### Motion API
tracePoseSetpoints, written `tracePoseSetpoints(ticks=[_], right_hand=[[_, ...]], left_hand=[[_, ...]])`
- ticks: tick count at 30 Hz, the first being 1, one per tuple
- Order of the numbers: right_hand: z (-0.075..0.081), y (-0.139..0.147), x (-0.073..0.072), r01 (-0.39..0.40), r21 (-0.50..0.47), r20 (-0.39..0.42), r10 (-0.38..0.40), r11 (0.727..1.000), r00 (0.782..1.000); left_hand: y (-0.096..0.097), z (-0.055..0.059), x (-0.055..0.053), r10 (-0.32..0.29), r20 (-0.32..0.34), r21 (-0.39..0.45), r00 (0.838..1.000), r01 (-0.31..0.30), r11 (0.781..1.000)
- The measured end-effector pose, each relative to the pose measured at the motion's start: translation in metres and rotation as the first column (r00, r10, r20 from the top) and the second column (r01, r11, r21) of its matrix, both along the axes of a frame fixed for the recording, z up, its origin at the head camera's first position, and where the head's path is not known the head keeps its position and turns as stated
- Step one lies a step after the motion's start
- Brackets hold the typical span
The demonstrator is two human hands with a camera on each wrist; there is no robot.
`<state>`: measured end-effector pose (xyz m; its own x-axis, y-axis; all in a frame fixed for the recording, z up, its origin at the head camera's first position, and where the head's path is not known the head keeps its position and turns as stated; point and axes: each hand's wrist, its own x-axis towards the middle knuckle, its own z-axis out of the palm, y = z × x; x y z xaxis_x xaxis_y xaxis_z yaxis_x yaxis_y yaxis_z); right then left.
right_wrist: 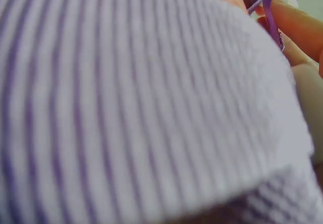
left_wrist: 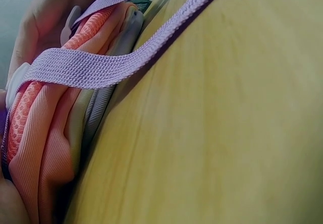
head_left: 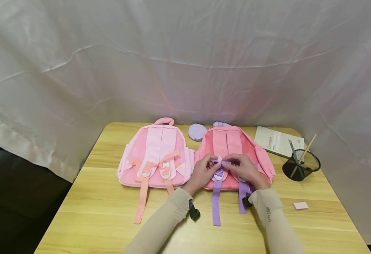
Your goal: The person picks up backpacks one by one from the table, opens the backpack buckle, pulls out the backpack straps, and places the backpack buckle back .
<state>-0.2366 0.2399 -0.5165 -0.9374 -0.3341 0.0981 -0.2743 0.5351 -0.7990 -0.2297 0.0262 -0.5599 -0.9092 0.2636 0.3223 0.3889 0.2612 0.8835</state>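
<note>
A coral-pink backpack (head_left: 208, 141) lies back side up, with purple straps (head_left: 216, 208) hanging toward the table's front. Over its lower part, my left hand (head_left: 201, 173) pinches a small white buckle (head_left: 219, 159). My right hand (head_left: 245, 168) pinches the purple webbing just beside that buckle, the fingertips of both hands close together. In the left wrist view, a loose purple strap (left_wrist: 91, 67) curves over the backpack's edge onto the table. Blurred purple webbing (right_wrist: 126, 98) fills most of the right wrist view and hides much of the work.
A light-pink backpack (head_left: 185, 141) with orange straps (head_left: 142, 203) lies to the left. Behind sits a round lilac pouch (head_left: 197, 132). At right are a book (head_left: 278, 140), a black mesh pen holder (head_left: 294, 172) with sticks or pencils, and a small pink block (head_left: 301, 205).
</note>
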Motion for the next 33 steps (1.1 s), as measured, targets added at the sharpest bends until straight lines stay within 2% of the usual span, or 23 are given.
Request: tracePoseSetpoints(ticks=[9,18,25,33], right_hand=[[0.0008,0.0007,-0.0015,-0.006,-0.012,0.029,0.006,1.000,1.000],[-0.0005,0.0060,0.0003,-0.007,-0.021,0.049,0.008,1.000,0.999],[-0.0032,0.0044,-0.0011,0.004,0.012,0.017,-0.004,1.000,1.000],[-0.0062,0.0010,-0.0047,-0.009,-0.009,-0.004,0.009,1.000,1.000]], left_hand=[[0.0000,0.0004,-0.0008,0.008,-0.018,-0.004,1.000,-0.008,1.000],[0.0017,-0.0019,-0.0011,0.010,-0.007,0.004,1.000,-0.010,1.000],[0.0018,-0.0014,-0.0002,0.011,-0.012,-0.024,1.000,-0.011,1.000],[0.0010,-0.0012,-0.0004,0.020,-0.017,-0.048,1.000,-0.021,0.999]])
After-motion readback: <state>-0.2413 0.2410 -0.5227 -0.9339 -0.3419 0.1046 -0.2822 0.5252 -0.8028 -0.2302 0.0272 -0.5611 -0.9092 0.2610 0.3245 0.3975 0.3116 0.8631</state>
